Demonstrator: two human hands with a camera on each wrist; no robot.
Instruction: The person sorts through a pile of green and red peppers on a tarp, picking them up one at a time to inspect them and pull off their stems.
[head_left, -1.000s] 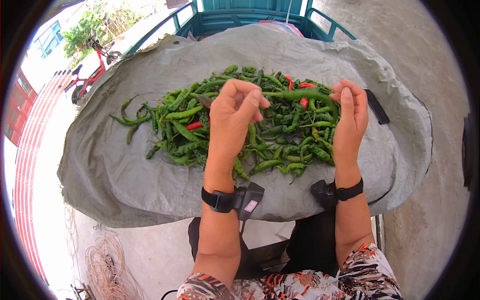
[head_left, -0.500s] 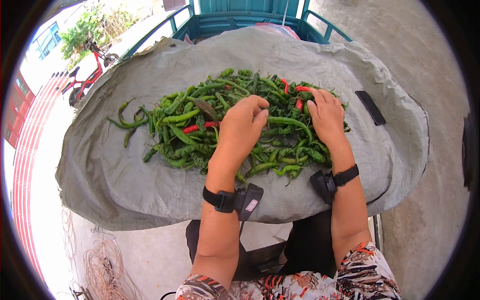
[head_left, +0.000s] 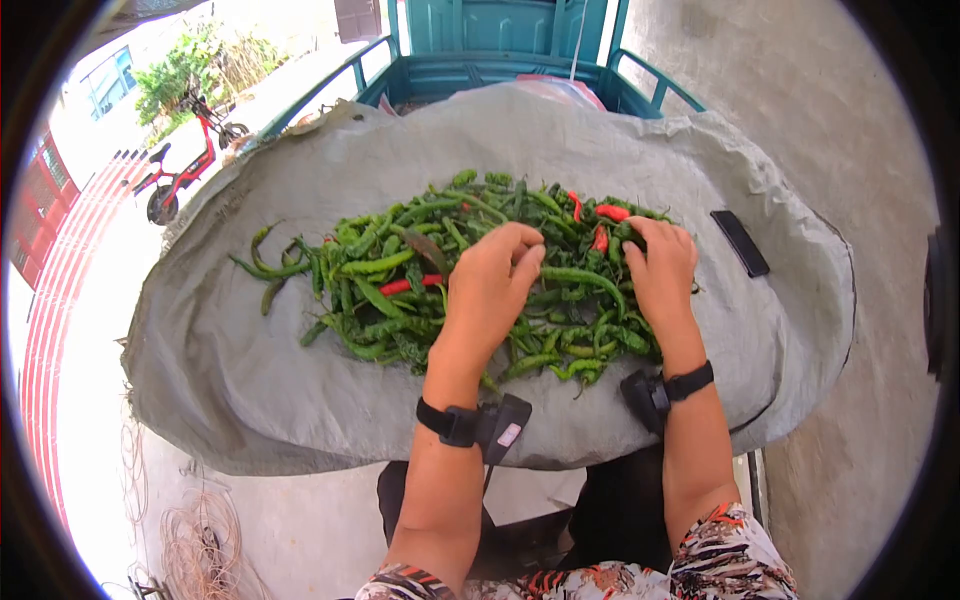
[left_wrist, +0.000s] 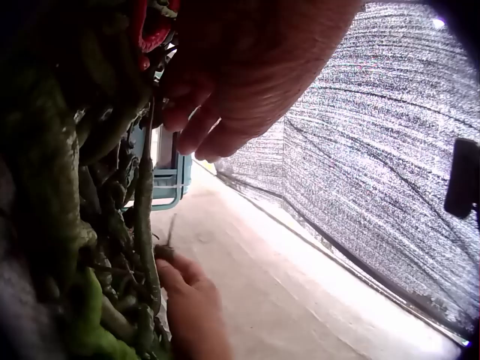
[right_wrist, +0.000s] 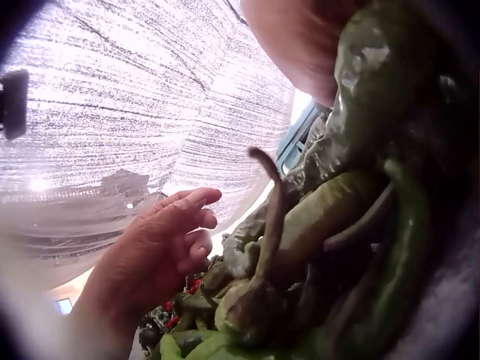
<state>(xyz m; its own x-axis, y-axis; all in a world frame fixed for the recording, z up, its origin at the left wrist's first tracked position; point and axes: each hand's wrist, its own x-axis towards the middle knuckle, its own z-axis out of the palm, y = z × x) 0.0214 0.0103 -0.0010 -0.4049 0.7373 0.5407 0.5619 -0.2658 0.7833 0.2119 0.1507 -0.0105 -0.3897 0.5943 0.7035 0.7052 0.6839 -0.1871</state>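
A pile of green chili peppers (head_left: 370, 295) spreads over a grey sheet. My left hand (head_left: 490, 285) hovers over its middle, fingers loosely bent, with nothing seen between them in the right wrist view. A long green pepper (head_left: 585, 277) lies on the pile, one end beside the left thumb tip. At the pile's right side my right hand (head_left: 662, 270) pinches a dark green pepper (left_wrist: 165, 252), its thin stem sticking up in the left wrist view. Red peppers (head_left: 612, 212) lie just beyond the right fingertips, and another red pepper (head_left: 408, 285) lies left of the left hand.
A black phone (head_left: 740, 243) lies on the grey sheet (head_left: 240, 390) to the right of the pile. Behind the sheet stands a teal cart bed (head_left: 500, 70). A red electric bike (head_left: 190, 170) is parked at the far left. Tangled cord (head_left: 210, 550) lies on the ground.
Both hands held a long green pepper raised between them; it was lowered onto the pile and let go. The right hand moved onto peppers at the pile's right side. The head view has tilted up slightly.
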